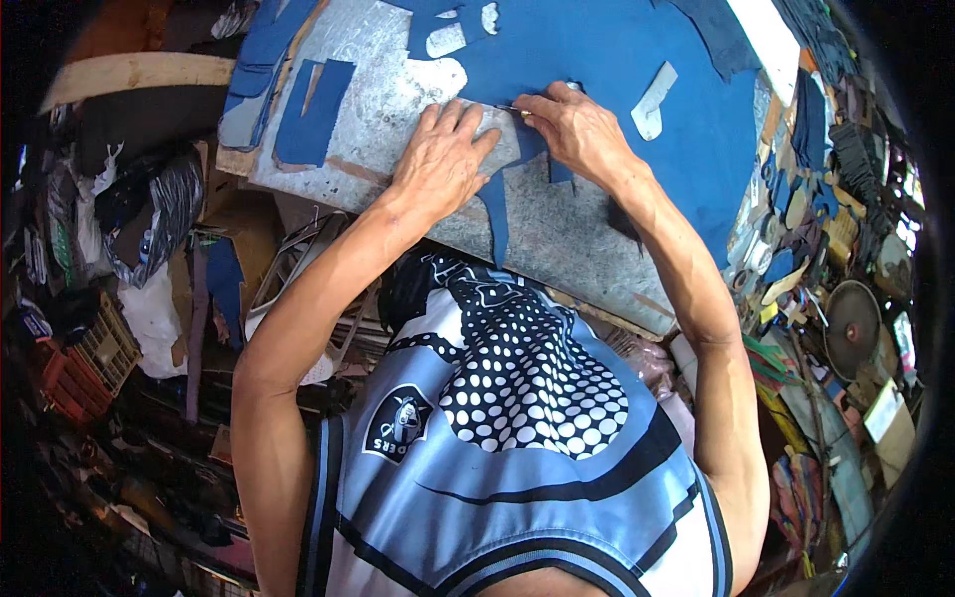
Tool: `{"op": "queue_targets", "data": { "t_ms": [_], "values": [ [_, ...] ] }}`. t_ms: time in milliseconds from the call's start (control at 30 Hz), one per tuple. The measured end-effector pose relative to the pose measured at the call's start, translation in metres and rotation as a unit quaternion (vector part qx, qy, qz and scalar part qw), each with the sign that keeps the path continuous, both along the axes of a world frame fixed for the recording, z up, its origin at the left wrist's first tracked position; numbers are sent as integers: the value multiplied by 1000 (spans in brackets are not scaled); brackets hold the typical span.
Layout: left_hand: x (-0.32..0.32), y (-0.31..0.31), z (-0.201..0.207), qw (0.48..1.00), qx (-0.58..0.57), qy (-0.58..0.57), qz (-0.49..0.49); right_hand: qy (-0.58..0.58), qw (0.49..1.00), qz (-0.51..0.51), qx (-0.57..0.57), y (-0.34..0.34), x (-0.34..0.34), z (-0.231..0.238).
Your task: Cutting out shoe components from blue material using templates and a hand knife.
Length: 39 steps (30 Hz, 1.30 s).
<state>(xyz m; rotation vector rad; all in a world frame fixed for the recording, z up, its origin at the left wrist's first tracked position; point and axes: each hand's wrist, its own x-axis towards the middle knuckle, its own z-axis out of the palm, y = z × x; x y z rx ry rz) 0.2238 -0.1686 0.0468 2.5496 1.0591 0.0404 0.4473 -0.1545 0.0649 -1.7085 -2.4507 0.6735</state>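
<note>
A large blue sheet of material (597,60) lies over the metal-topped work board (587,239), with pieces cut out along its near edge. My left hand (445,157) rests flat on the board by that edge, fingers spread. Close to its fingertips, my right hand (579,131) pinches a small thin-bladed knife (509,108), whose point is directed left toward the left hand. Most of the knife is hidden by the fingers. A narrow blue offcut (495,221) hangs down below my left hand. A pale angled template (652,102) sits on the sheet to the right.
Another blue piece with a slot (316,111) lies on the board's left, beside stacked blue pieces (267,60). Scraps and tools crowd the right side, near a round fan-like disc (852,328). Crates (104,346) and bags (159,214) stand at left.
</note>
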Motion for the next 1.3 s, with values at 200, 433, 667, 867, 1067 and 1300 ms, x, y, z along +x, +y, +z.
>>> {"op": "queue_targets", "data": {
  "t_ms": [200,433,667,867,1067,1300],
  "values": [
    [-4,1,1,1000,2,22,-12,6,1000,16,18,4,7,-4],
    [2,3,7,999,-3,39,-27,1,998,47,47,6,33,-14],
    [15,3,5,998,5,23,-55,175,970,-164,38,-38,13,13],
    [36,1,0,986,79,42,-138,187,915,-352,67,-81,-29,-22],
    [52,1,0,981,68,64,-167,155,919,-356,68,-89,-19,-24],
    [54,1,2,980,78,73,-169,113,926,-356,54,-84,-20,-16]
  ]
}}
